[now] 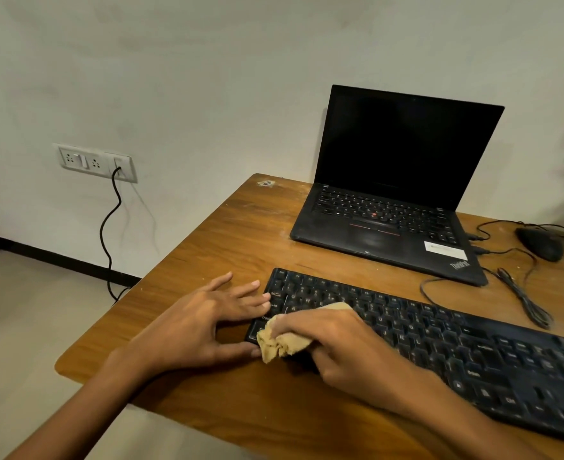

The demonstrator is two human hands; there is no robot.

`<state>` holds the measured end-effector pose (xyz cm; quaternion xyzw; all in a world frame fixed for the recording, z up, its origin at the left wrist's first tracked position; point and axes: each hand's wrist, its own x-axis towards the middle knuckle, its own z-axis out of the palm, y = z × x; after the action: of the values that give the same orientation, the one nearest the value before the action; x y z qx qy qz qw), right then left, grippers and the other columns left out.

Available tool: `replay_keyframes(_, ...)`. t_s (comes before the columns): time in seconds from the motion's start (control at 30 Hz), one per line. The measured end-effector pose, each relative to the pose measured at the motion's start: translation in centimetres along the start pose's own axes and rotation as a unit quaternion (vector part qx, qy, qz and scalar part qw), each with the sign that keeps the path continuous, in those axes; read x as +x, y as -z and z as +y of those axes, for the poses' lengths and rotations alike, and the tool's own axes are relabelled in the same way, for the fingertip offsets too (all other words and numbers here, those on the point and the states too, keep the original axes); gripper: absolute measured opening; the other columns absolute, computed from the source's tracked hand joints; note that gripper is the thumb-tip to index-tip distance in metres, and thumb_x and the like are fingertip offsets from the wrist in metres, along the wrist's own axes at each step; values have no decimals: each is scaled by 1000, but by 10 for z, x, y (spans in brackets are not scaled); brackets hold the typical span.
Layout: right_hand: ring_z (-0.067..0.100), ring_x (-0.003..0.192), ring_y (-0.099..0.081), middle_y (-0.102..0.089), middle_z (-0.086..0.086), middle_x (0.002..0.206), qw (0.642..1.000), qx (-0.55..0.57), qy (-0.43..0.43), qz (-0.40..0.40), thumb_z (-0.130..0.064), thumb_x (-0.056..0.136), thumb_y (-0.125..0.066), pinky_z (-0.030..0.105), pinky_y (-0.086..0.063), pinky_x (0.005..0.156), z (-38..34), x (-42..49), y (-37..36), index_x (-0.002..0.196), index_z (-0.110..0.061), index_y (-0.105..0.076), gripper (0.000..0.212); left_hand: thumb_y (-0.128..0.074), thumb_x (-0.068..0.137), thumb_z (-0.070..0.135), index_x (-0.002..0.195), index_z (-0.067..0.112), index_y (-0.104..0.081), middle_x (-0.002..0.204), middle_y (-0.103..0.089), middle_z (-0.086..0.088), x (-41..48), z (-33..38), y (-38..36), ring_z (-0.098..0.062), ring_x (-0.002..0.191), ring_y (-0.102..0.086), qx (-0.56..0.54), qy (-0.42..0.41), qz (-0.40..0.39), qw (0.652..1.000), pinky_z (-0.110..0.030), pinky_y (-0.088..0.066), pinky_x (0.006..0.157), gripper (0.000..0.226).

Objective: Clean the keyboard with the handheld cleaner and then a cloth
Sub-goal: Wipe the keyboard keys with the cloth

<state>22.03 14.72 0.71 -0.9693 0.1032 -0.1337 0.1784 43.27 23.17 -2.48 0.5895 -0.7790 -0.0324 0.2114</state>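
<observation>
Right hand [333, 340]: lower middle of the frame, fingers curled round a bunched-up tan cloth [282, 345], pushing it down on the keys.
Left hand [201, 323]: just left of that, lying flat with the fingers spread and straight. Fingertips touch the keyboard's left edge and the thumb sits by its front corner, so it's not grasping anything.
Cloth: crumpled, mostly tucked under the right hand, and one wad sticks out over the keyboard's bottom-left corner.
Keyboard [440, 340]: black full-size one, running slantwise from the centre to the lower right of the frame. The right end is pretty blurry.
Table [227, 234]: scuffed brown wood, and everything sits on it.
Laptop [390, 194]: black, lid open, screen dark, right behind the keyboard. It has a white sticker [445, 250] on the palm rest and cables plugged into its right side.
Mouse [539, 242]: black, right edge of the frame, beside the laptop.
Loose cable [523, 300]: bundled between the laptop and the keyboard.
Wall socket [96, 162]: left of the frame. A black cord [109, 234] goes into its right-hand slot and hangs down to the floor.
</observation>
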Motion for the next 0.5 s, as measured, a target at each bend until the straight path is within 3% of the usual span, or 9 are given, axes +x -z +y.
replay_keyframes(0.1,-10,95,-53,-65,-10,108,997,19,-49,57,6,82,-49,9,-43,81,10,3,9,111,-24,-62,44,-53,77,67,131,35,-43,136,-38,24,0,0,-2,13,132,-18,-13,1,7,1000,-18,-2,113,63)
replay_keyframes(0.2,5,98,-60,-68,-5,106,997,-22,-38,68,6,79,-49,23,-50,83,3,7,-1,108,-20,-62,41,-50,76,70,130,35,-43,135,-38,25,0,-2,-2,14,132,-18,-24,4,6,1000,-22,-4,114,65)
replay_keyframes(0.3,0,92,-60,-69,-7,100,999,4,1,37,4,74,-46,16,-48,76,-5,3,-5,102,-21,-63,41,-46,75,71,130,36,-44,136,-38,23,-1,-2,-2,13,132,-18,-29,4,2,1000,-27,-7,114,66)
replay_keyframes(0.4,-7,95,-57,-68,-10,104,995,34,-31,86,-7,76,-42,10,-45,78,-2,10,1,106,-24,-63,40,-50,75,69,130,36,-45,137,-38,23,-3,-3,-3,14,131,-17,-28,6,-2,1000,-25,-5,114,64)
replay_keyframes(0.5,14,99,-64,-69,1,104,998,-26,23,51,-15,78,-33,34,-56,78,-15,10,-13,101,-17,-64,39,-51,76,66,129,35,-47,136,-40,21,-2,-4,-3,13,132,-18,-28,1,-3,1000,-26,-5,114,61)
